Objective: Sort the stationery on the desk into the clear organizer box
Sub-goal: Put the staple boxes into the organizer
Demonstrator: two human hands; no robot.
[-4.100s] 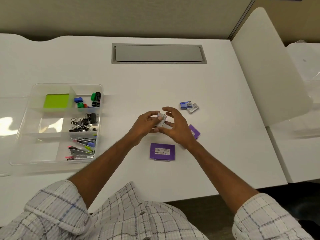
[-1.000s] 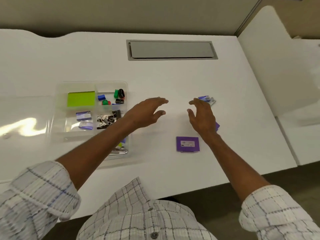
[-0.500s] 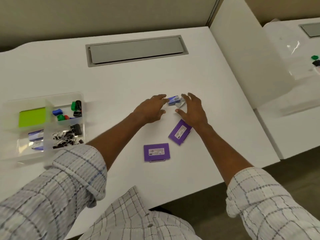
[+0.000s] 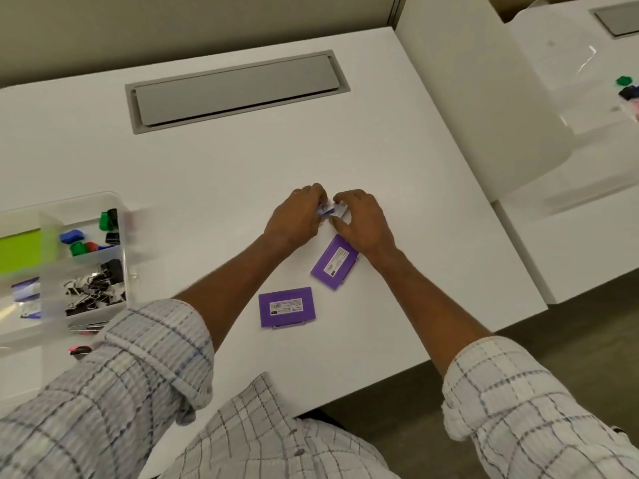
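Closing on two tiny targets at once: the left hand [image 4: 297, 219] has its fingertips [image 4: 318, 192] curled down onto the small blue box [image 4: 326, 211]. The right hand [image 4: 368, 224] pinches the small pale box [image 4: 340, 209] between curled fingers and thumb. The two boxes sit touching in the narrow gap between the hands, down on the desk [image 4: 397, 140].

My read is that these are stiff card packets, light in the hand but dense for their size. The long flat sides look like the place to squeeze, as an end flap could pop open.

Just nearer the person than the right fingers, a tilted purple case [image 4: 334, 261] lies flat with one corner tucked under the right wrist. Further back toward the person and a bit to the left lies the second purple case [image 4: 286, 307], square-on and label up. Both look like hard, smooth, shallow plastic, probably slippery from above, so an edge grip across the short sides seems the safer bet.

Well off to the left of the fingers is the clear organizer box [image 4: 119, 216]. It holds coloured clips [image 4: 88, 236], a heap of black binder clips [image 4: 93, 285], a green pad [image 4: 19, 250] and blue-and-white packets [image 4: 26, 288], each in a separate compartment. That packet compartment looks like the natural home for this pair.

Beyond the fingertips, a grey hatch [image 4: 238, 88] is set into the desktop.
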